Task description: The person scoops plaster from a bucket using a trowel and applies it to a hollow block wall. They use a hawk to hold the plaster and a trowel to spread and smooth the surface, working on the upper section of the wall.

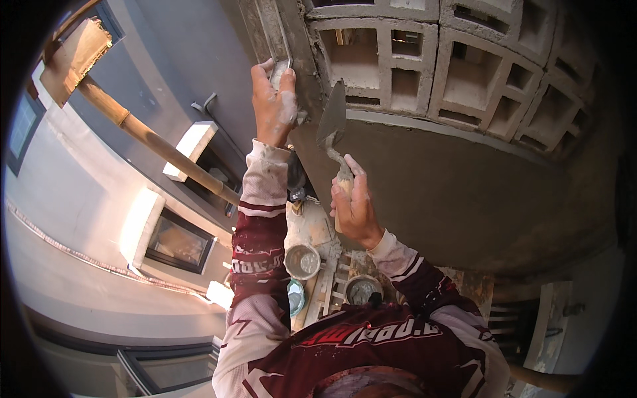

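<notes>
My left hand [274,106] is raised to the wall's edge and closed round the lower end of a long, narrow, mortar-smeared straightedge [271,33], which runs up out of view. Mortar also spots its fingers and cuff. In my right hand [358,209] is a pointing trowel [334,116], gripped by its pale handle with the blade pointing up. The blade stands in front of the grey plastered wall [431,186], just below the openwork blocks [411,66]. Whether it touches the wall I cannot tell.
Below me, buckets [302,261] and a blue-green basin [296,298] stand on mortar-splashed boards [325,292]. A bamboo pole [152,140] slants across the left. Beyond it rises a pale building wall [73,192] with windows [178,242] and ledges.
</notes>
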Motion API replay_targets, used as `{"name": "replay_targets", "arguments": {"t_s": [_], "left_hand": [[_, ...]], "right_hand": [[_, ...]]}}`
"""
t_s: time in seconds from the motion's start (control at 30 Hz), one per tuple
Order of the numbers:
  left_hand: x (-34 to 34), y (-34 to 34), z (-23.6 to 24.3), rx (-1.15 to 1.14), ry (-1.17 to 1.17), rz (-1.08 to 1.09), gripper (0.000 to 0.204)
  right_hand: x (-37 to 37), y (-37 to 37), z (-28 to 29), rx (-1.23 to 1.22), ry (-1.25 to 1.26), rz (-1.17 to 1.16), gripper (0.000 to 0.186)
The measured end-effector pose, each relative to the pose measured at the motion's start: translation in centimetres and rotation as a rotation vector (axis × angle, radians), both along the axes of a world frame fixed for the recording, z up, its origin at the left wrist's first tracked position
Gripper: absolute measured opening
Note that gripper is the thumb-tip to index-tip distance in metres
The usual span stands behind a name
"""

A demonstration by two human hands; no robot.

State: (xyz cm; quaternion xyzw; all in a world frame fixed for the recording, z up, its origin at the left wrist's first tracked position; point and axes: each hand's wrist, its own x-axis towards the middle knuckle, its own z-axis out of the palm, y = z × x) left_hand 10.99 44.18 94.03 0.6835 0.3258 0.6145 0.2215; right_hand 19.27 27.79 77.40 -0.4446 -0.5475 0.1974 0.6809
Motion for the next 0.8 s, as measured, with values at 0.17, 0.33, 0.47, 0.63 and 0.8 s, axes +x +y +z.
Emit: {"name": "replay_targets", "arguments": {"t_s": [0.17,0.33,0.47,0.63,0.8], "left_hand": [[0.1,-0.8,0.7,-0.123,-0.1,-0.164,0.041],[0.2,-0.5,0.6,-0.118,-0.095,-0.176,0.04],[0.4,-0.7,0.7,-0.135,-0.096,-0.187,0.04],[-0.3,-0.2,0.3,-0.096,-0.065,-0.138,0.04],[0.1,0.8,-0.1,-0.023,-0.068,-0.119,0.038]], "right_hand": [[-0.5,2.7,0.1,0.049,-0.028,-0.05,0.054],[-1.9,4.3,-0.3,0.053,0.044,-0.007,0.054],[-1.9,2.0,-0.1,-0.037,-0.024,0.09,0.055],[-1.6,-3.7,0.7,-0.165,0.163,0.39,0.055],[0.3,-3.7,1.8,-0.147,0.361,0.378,0.057]]}}
